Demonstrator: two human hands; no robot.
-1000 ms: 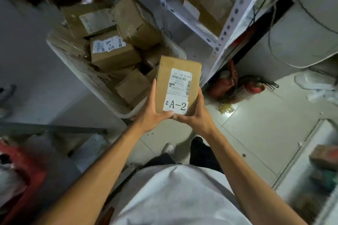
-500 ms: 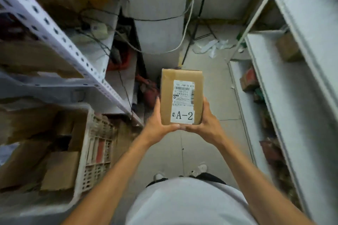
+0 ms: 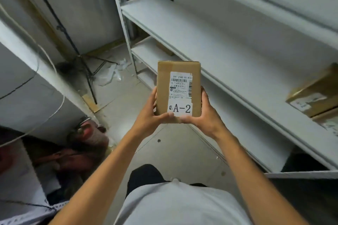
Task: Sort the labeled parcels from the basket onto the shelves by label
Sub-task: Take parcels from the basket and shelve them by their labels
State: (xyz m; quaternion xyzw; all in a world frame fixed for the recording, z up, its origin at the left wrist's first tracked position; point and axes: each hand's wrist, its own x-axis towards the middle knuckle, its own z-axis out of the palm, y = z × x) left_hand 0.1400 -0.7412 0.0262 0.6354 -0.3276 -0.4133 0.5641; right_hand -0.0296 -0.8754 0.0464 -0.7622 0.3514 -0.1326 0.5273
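Head view: turned from basket to shelves (image 3: 210, 42). A-2 parcel (image 3: 178, 89) gripped by left hand (image 3: 151, 115) and right hand (image 3: 203, 117). Placement likely next.

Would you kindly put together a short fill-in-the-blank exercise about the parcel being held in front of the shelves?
1. The large sticker on the held parcel reads ____.
2. The parcel is held by ____ hands, the left hand and the right hand.
3. The white shelves stand on the person's ____ side.
4. Another cardboard box already lies on a ____.

Missing words: A-2; two; right; shelf
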